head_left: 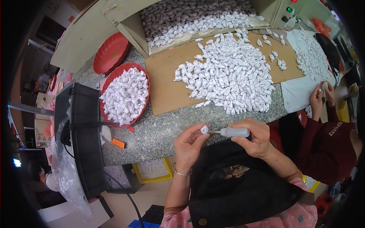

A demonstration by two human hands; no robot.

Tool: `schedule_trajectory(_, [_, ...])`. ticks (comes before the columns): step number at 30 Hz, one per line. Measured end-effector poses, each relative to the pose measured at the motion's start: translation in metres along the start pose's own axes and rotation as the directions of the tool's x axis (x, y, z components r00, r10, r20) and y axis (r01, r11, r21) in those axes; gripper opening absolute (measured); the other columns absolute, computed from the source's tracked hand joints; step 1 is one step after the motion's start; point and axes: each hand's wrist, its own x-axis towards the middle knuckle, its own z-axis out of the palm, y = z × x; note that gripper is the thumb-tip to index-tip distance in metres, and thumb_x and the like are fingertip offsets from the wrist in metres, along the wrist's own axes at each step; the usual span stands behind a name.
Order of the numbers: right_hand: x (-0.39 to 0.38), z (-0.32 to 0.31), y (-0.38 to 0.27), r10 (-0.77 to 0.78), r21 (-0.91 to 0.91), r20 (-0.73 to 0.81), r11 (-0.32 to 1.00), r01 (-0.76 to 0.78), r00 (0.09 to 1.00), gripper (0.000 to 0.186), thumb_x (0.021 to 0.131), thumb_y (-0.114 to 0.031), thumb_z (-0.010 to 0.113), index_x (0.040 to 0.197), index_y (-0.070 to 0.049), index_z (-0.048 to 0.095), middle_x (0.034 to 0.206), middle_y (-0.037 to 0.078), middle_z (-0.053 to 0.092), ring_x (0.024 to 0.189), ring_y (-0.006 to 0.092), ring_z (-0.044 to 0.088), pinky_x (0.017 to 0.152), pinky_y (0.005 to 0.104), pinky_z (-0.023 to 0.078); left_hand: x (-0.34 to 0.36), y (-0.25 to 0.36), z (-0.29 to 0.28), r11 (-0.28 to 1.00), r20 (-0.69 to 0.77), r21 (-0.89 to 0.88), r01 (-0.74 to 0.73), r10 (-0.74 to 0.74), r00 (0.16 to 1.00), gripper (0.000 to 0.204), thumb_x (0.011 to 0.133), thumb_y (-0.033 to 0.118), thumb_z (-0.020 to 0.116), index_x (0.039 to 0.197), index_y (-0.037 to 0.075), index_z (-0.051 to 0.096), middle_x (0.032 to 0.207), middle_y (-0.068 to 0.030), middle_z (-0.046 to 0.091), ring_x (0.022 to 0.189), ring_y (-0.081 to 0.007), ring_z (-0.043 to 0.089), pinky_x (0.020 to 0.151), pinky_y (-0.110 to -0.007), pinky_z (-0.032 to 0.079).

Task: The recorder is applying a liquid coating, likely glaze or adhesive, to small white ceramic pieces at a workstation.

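Between the fingertips of my left hand (190,143) is pinched a small white plastic piece (204,129). My right hand (254,137) grips a translucent squeeze bottle (235,132) lying sideways, its thin nozzle pointing left at the white piece. The nozzle tip is at or very near the piece; whether they touch I cannot tell. Both hands are over the near edge of the speckled stone counter (167,131). Beyond them a large heap of small white pieces (235,72) covers much of a brown board (167,91).
On the left stand a red bowl full of white pieces (125,98) and another red bowl (111,53). An orange block (118,143) lies near a black box (87,133). Behind is an open cabinet (133,36) filled with pieces. A co-worker's hands (322,95) work at right.
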Motion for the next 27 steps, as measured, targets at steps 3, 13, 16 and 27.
schedule_trajectory(3, [-0.001, -0.002, 0.000, 0.018, -0.018, 0.026, 1.000, -0.018, 0.999, 0.025, 0.072, -0.005, 0.073, 0.095, 0.000, 0.064, 0.088, 0.013, 0.069, 0.072, 0.0221, 0.067, 0.063, 0.0290, 0.051, 0.000, -0.001, 0.000, 1.000, 0.000, -0.001, -0.010, 0.010, 1.000, 0.035, 0.079, -0.014, 0.062, 0.112, -0.003, 0.060, 0.103, -0.0141, 0.065, 0.092, -0.0161, 0.064, 0.081, -0.025, 0.053])
schedule_trajectory(13, [-0.026, 0.003, 0.019, 0.286, 0.422, -0.117, 0.881, -0.213, 0.951, 0.029, 0.074, 0.001, 0.070, 0.100, 0.001, 0.056, 0.088, 0.009, 0.065, 0.082, 0.0151, 0.063, 0.072, 0.0273, 0.049, -0.002, -0.002, -0.024, 0.993, -0.127, 0.121, 0.005, 0.011, 0.992, 0.034, 0.078, -0.014, 0.063, 0.111, -0.004, 0.061, 0.100, -0.0124, 0.067, 0.091, -0.0151, 0.064, 0.082, -0.025, 0.052])
schedule_trajectory(16, [-0.023, 0.009, 0.026, 0.475, 0.623, 0.005, 0.687, -0.374, 0.880, 0.031, 0.077, 0.001, 0.068, 0.103, -0.001, 0.052, 0.090, 0.004, 0.061, 0.084, 0.0112, 0.060, 0.073, 0.0286, 0.049, -0.004, 0.003, -0.032, 0.994, -0.169, 0.110, 0.003, 0.016, 0.985, 0.033, 0.078, -0.014, 0.064, 0.109, -0.003, 0.062, 0.098, -0.0089, 0.066, 0.089, -0.0129, 0.064, 0.080, -0.023, 0.052])
schedule_trajectory(27, [0.046, 0.064, 0.052, 0.009, -0.525, 0.291, 0.837, 0.152, 0.957, 0.037, 0.065, 0.006, 0.060, 0.099, -0.006, 0.062, 0.088, 0.007, 0.056, 0.080, 0.0259, 0.060, 0.063, 0.0352, 0.050, -0.024, 0.011, -0.047, 0.997, -0.230, 0.020, -0.077, 0.080, 0.970, 0.034, 0.077, -0.014, 0.063, 0.109, -0.003, 0.061, 0.100, -0.0141, 0.066, 0.089, -0.0158, 0.064, 0.079, -0.026, 0.053])
